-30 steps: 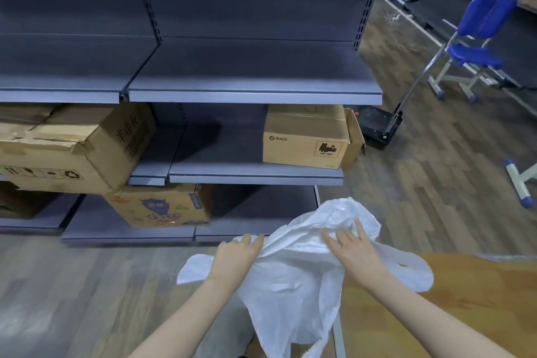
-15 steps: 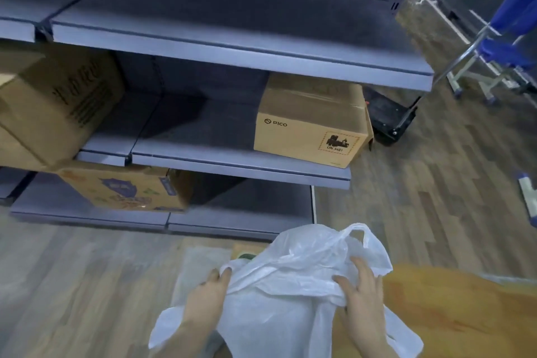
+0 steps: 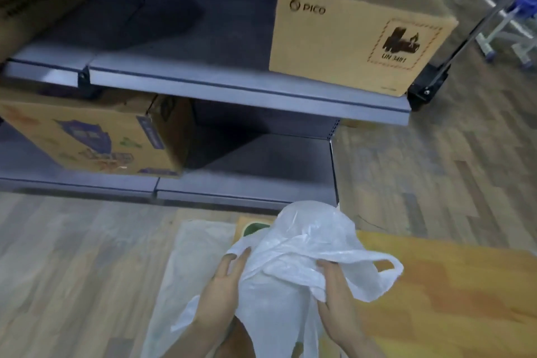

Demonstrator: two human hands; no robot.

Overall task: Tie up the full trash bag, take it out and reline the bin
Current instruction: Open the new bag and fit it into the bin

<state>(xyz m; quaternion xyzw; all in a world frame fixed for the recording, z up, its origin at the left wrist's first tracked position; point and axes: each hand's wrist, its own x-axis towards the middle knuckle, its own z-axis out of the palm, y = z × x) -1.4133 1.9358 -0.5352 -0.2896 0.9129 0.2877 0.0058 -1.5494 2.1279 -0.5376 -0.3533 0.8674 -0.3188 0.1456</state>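
Observation:
A thin white plastic bag (image 3: 302,247) with loop handles hangs crumpled between my hands low in the head view. My left hand (image 3: 223,282) presses its left side with fingers spread. My right hand (image 3: 334,291) grips the bunched right side, a handle loop (image 3: 386,270) sticking out past it. Under the bag a brown bin rim (image 3: 247,225) with something green inside peeks out; most of the bin is hidden. A second translucent bag (image 3: 186,264) lies flat on the floor to the left.
Grey metal shelving (image 3: 238,90) stands just ahead, holding a PICO cardboard box (image 3: 348,26) and a printed cardboard box (image 3: 93,136) lower left. An orange-brown wooden surface (image 3: 453,293) lies at right. A black trolley base (image 3: 427,84) and blue chair legs (image 3: 508,43) sit far right on wood flooring.
The view has dropped down and closer to the shelves. Both hands have sunk lower with the bag and shifted their hold, the right hand now bunching the plastic.

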